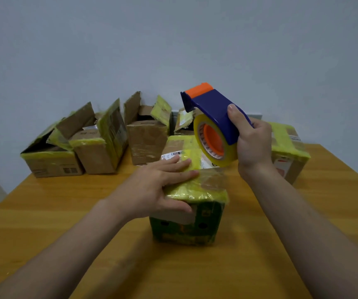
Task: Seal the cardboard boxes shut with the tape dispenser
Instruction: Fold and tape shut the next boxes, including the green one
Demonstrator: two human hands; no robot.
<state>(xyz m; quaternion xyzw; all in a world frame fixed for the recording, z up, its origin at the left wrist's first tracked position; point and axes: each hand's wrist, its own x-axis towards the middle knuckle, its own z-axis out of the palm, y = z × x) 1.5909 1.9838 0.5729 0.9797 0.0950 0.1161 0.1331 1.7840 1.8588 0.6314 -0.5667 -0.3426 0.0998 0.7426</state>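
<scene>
blue plastic body w/ an orange tab at the top end, that's the tape dispenser (214, 111). it's up in the air just right of centre, above the far right corner of the green box (186, 227), tilted w/ the orange end pointing up n away. the tape roll (216, 145) in it is glossy yellowish-clear on an orange core. right hand (253, 145) is wrapped round the blue shell, thumb on the near-left side, fingers curled round the back, proper grip. a clear crinkly strip of tape (212, 176) runs from the bottom of the roll down onto the box top.

green box sits mid table. its near side is printed green w/ yellow lettering (too blurry to read) n a couple of dark round holes. the top is covered in wrinkled yellow tape that folds over the near edge, plus a white label (172, 155) w/ a barcode on the far part. left hand (156, 186) lies flat on the top, fingers straight n together pressing the tape, thumb hanging down on the near face.

table (195, 272) is orangey wood grain, smooth. along the far edge on the left there's at least 3 brown cardboard open boxes (97, 154), flaps sticking up, edges ragged n lined w/ yellow tape. far right, partly behind the right hand, a taped box (290, 152) is closed w/ yellow bands across it. plain pale grey wall (173, 39) behind.
</scene>
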